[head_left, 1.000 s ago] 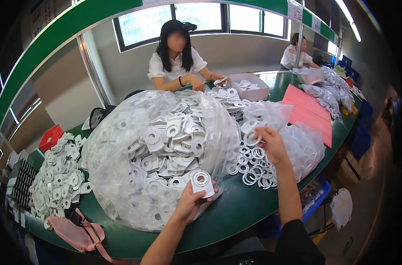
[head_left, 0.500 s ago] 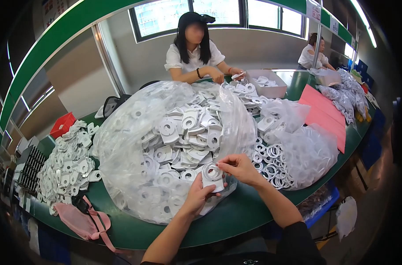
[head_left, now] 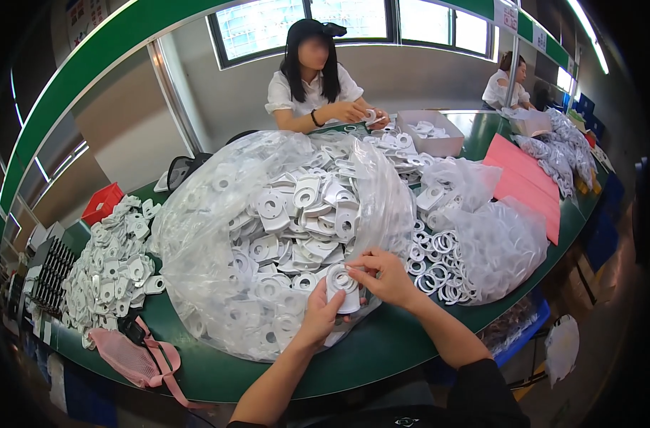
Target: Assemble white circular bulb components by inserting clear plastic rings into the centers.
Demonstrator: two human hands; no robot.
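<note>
A wide fisheye view looks from the person's head, above the near side of the green table, facing down and forward across it. It is near the left hand and right hand over the table's near part, well apart from the window beyond its far edge.

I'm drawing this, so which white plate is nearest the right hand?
The white plate gripped in the left hand, beside the right hand; those in the clear bag lie heaped.

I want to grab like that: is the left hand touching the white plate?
Touching: the head view shows the left hand gripping the white plate by its lower half.
</note>
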